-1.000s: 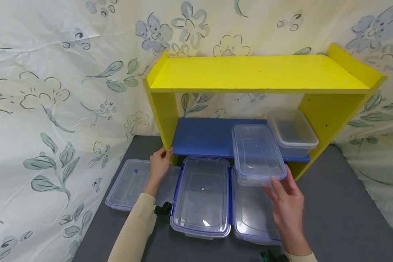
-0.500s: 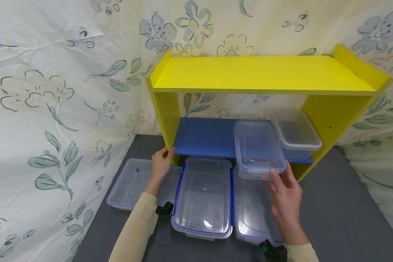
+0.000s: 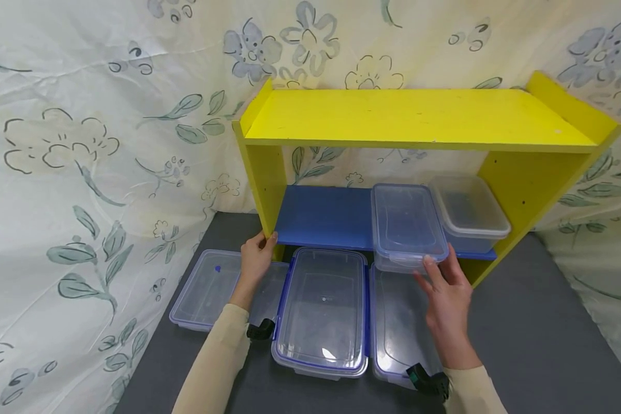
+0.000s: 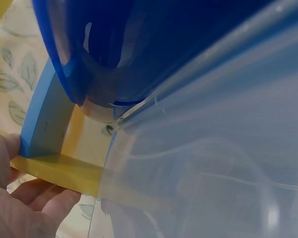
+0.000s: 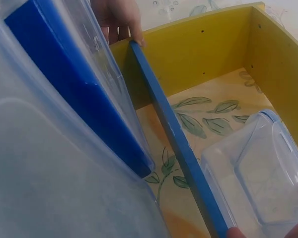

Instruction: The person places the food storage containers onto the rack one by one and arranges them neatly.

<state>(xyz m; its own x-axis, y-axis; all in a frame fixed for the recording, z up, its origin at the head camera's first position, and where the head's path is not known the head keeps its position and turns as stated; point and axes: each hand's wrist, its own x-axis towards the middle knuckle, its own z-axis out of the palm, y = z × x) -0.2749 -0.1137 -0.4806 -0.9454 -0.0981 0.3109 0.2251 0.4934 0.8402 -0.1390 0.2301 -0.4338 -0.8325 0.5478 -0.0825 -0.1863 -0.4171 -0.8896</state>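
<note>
My left hand (image 3: 256,259) grips the left side panel of the yellow shelf unit (image 3: 414,118) beside the blue shelf board (image 3: 325,215); thumb and fingers stand on either side of the panel in the left wrist view. A clear lidded food container (image 3: 407,221) lies flat on the blue board, its front overhanging the edge slightly. My right hand (image 3: 447,299) holds this container by its front right corner, fingers bent around it. Right against it on the right is another clear container (image 3: 468,207) with a whitish lid.
In front of the unit, a large clear container with blue clips (image 3: 321,310) stands between a similar container (image 3: 406,322) on the right and a flatter one (image 3: 204,290) on the left. They rest on a dark tabletop (image 3: 543,333). Floral cloth (image 3: 108,144) hangs behind.
The right hand has slid the held food container back and deeper onto the blue board, so less of it overhangs. The left hand keeps its grip on the side panel.
</note>
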